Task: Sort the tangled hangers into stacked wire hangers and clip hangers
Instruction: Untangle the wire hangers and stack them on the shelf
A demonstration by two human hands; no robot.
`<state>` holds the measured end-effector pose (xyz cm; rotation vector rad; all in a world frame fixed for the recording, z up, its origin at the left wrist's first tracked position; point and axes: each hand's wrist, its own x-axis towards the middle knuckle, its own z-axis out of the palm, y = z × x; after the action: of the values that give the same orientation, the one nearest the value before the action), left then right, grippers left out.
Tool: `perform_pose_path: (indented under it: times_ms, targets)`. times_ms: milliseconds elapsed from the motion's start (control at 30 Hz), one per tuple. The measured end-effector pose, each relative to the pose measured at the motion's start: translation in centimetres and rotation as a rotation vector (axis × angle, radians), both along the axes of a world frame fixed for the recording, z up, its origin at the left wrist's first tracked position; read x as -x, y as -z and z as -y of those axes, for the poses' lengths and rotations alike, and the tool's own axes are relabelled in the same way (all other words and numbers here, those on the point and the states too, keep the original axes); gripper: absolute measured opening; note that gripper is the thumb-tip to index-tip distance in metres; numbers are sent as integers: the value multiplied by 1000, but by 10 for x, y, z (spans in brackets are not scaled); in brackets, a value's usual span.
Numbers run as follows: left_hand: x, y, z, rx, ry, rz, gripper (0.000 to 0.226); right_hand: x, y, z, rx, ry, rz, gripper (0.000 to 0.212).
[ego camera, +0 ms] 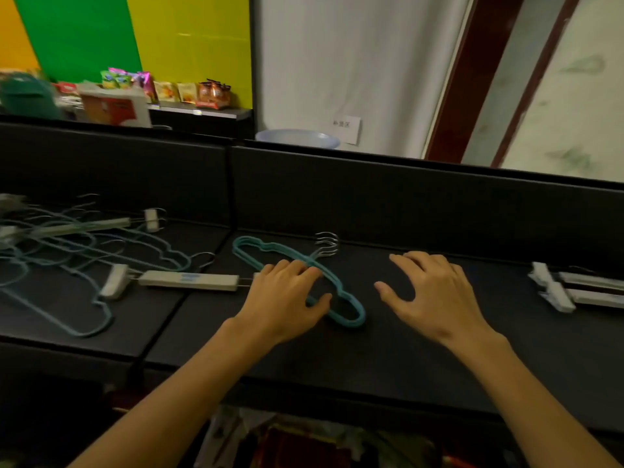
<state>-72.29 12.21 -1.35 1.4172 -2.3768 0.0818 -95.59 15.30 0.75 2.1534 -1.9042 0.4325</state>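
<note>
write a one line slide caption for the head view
Left hand rests on the stacked teal wire hangers, right hand hovers open beside them; tangled pile left, clip hangers right.

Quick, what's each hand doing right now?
Left hand: open, fingers resting on the stacked teal wire hangers.
Right hand: open, fingers spread, holding nothing.
</note>
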Motion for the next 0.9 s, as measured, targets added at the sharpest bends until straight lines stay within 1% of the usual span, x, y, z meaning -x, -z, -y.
perform_pose_path:
  times_ms: [133,233,400,467,567,667,800,900]
  targets:
    - [-102,4,-15,38,-47,-18,46,-106,3,-2,5,-77,51,68]
    - [-172,6,-22,39,-100,-20,47,-176,7,2,3,-125,58,57]
    - [-261,8,-23,5,-157,-22,46,-259,7,17,-18,-171,71,50]
    - [-283,9,-18,-4,-173,-22,45,-276,9,24,-47,-183,73,49]
    - [-312,12,-4,-23,-181,-28,45,-299,18,39,-116,-214,19,49]
    - [-327,15,14,-21,-146,-27,46,-313,29,54,-212,-212,-26,47]
    - [-346,10,44,9,-114,-21,46,-319,40,75,-213,-190,-54,42]
    - [-365,-1,71,-42,-102,-3,47,-321,40,84,-260,-175,-87,43]
